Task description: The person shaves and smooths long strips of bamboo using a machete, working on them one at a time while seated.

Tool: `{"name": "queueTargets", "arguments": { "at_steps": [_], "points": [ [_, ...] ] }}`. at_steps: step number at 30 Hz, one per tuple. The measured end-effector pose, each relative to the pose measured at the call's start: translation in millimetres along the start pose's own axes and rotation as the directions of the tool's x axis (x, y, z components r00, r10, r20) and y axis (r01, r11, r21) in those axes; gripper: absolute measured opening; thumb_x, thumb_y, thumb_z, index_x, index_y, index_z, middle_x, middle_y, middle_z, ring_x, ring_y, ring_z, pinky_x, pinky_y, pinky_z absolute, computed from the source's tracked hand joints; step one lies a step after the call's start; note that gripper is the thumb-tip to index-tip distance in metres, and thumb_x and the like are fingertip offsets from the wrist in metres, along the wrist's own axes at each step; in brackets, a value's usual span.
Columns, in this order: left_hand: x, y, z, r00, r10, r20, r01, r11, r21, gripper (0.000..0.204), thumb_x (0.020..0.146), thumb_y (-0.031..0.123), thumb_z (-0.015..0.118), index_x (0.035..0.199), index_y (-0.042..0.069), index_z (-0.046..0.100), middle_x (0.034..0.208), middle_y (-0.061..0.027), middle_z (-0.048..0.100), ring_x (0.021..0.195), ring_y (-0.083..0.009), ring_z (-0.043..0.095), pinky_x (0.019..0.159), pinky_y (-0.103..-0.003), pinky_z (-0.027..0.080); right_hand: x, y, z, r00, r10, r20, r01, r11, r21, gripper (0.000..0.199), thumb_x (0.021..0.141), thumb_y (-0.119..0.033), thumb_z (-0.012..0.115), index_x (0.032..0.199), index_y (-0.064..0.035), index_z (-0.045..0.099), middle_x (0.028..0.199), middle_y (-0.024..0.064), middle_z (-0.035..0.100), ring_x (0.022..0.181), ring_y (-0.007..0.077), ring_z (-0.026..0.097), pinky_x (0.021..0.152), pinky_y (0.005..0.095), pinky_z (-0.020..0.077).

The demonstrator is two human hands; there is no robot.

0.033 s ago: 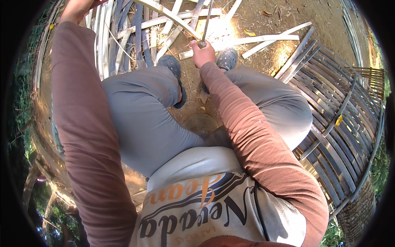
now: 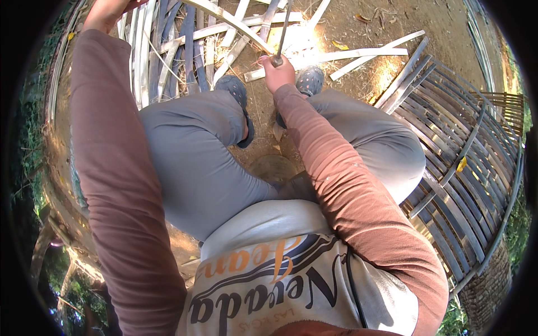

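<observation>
Change: almost none between the two pictures; tool and right hand have shifted very slightly, rest matches.
Meaning: judged as the same point in the handling, strip and tool both at hand, no new cut or bend to see.
Right hand: fist curled round the tool's handle, thumb side up, ahead of the knees.
Left hand: cropped by upper edge, fingers out of view; cannot tell if gripping or spread.
Strip: runs from upper edge down to just beside the right hand; touching or not, cannot tell. Flat, pale, smooth, gently bowed; looks like split bamboo.
Tool: thin, dark, straight, tilted slightly right at top; maybe a blade seen edge-on. Handle end rounded, looks worn.
Strip pile: ahead and left, flat lengths, pale and grey-dark, criss-crossed, thin shavings between.
Slatted panel: right side, weathered grey-brown slats with crossbars, small yellow leaf on it. Its curve may be partly lens bend.
Ground: brown bare earth, dry leaves, bright sun patches.
Clothing: matte grey trousers, creased brown sleeves, dark clogs with holes.
</observation>
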State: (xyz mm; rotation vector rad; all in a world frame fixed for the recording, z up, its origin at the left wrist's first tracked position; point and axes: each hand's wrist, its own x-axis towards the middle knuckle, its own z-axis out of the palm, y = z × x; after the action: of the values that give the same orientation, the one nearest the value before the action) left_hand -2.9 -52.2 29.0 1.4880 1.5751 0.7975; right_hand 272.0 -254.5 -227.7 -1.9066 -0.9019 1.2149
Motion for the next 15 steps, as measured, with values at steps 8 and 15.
{"name": "queueTargets", "arguments": {
  "at_steps": [8,15],
  "points": [
    [10.8,3.3,0.6,0.998,0.043,0.037,-0.044,0.999,0.027,0.02,0.089,0.015,0.074,0.104,0.001,0.075,0.094,-0.0114,0.076,0.083,-0.0189,0.075,0.072,-0.031,0.062,2.8,155.0,29.8,0.906,0.382,0.184,-0.303,0.887,-0.348,0.033,0.093,-0.028,0.067,0.099,0.0046,0.066,0.088,0.0179,0.071,0.082,0.0284,0.069,0.079,0.0405,0.0553],
    [17.2,-7.9,-2.8,0.998,-0.013,0.068,0.013,1.0,0.005,0.03,0.092,0.02,0.074,0.118,0.005,0.072,0.106,-0.0084,0.075,0.092,-0.0176,0.074,0.081,-0.03,0.061,19.6,-48.2,-9.5,1.0,-0.006,-0.014,0.006,0.999,0.051,0.037,0.091,-0.034,0.073,0.107,0.0001,0.071,0.092,0.0141,0.075,0.085,0.0257,0.071,0.08,0.0391,0.0541]
  ]
}}
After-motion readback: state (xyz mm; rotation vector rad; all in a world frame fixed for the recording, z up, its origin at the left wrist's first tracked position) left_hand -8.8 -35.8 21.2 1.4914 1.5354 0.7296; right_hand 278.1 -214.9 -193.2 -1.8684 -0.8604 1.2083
